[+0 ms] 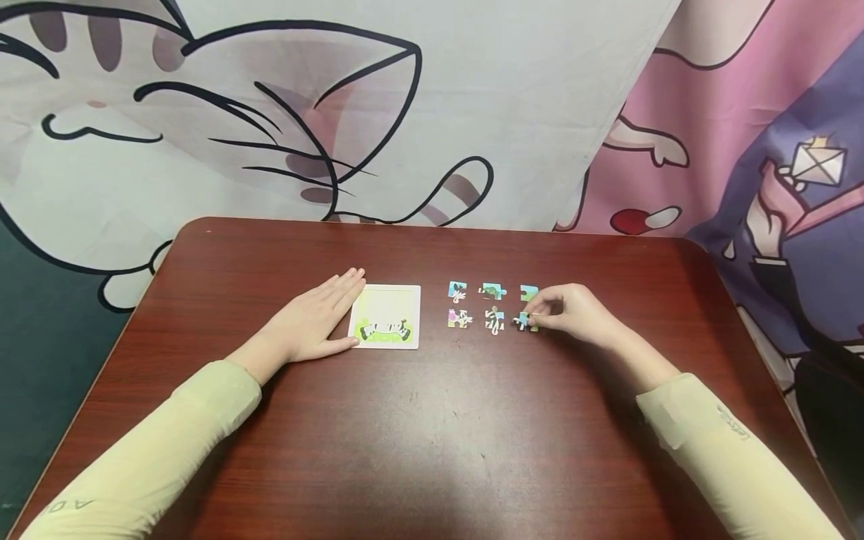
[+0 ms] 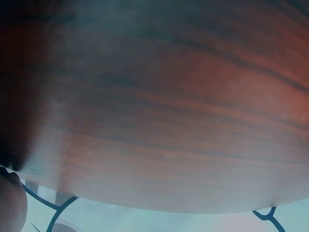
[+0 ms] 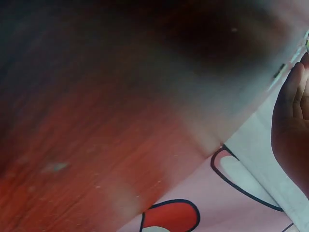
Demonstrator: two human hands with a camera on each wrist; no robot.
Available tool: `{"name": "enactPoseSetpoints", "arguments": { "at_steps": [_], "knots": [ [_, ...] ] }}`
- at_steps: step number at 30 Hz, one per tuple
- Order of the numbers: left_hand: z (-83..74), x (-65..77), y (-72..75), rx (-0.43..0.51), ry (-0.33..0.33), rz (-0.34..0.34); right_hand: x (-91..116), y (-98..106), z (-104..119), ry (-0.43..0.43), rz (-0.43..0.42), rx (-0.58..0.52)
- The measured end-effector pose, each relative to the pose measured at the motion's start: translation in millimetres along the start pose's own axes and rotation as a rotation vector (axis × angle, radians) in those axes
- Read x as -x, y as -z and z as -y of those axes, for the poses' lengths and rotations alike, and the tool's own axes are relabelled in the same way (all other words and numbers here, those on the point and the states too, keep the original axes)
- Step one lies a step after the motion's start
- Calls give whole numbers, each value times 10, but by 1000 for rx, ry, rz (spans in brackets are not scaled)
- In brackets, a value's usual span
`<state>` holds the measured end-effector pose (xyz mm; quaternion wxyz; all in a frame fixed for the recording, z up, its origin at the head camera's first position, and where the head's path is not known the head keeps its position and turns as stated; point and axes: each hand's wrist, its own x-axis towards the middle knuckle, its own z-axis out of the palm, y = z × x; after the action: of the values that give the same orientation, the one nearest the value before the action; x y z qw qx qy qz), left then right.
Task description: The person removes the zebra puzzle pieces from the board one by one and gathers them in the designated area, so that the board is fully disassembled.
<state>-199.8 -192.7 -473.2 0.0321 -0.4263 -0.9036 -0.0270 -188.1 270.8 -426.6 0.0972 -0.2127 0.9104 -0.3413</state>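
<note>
A small puzzle board (image 1: 386,304) with a white rim and a grass-and-zebra-stripe picture along its bottom lies on the table. My left hand (image 1: 313,319) lies flat, fingers stretched out, along the board's left edge. To the board's right are small jigsaw pieces in two rows. The upper row has a blue piece (image 1: 457,289), a green one (image 1: 493,291) and a blue-green one (image 1: 529,292). Below are a pink-and-striped piece (image 1: 461,319) and a zebra-striped one (image 1: 494,321). My right hand (image 1: 577,311) pinches the lower right jigsaw piece (image 1: 523,321) between thumb and fingers.
The dark red-brown table (image 1: 418,442) has rounded far corners. Behind it hangs a cloth (image 1: 526,112) printed with a cartoon cat, beside a pink and purple one (image 1: 729,97). A dark object (image 1: 830,412) stands past the table's right edge.
</note>
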Motion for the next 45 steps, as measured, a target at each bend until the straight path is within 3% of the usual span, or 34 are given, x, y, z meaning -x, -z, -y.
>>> {"name": "enactPoseSetpoints", "arguments": {
  "at_steps": [9,29,45],
  "knots": [
    [6,-6,-9,-1,1,0,43,-11,-120,-40,20,-1],
    [0,-4,-20,8,3,-11,30,-17,-150,54,-25,32],
    [4,0,-31,8,11,1,32,-5,-186,49,-14,42]
  ]
}}
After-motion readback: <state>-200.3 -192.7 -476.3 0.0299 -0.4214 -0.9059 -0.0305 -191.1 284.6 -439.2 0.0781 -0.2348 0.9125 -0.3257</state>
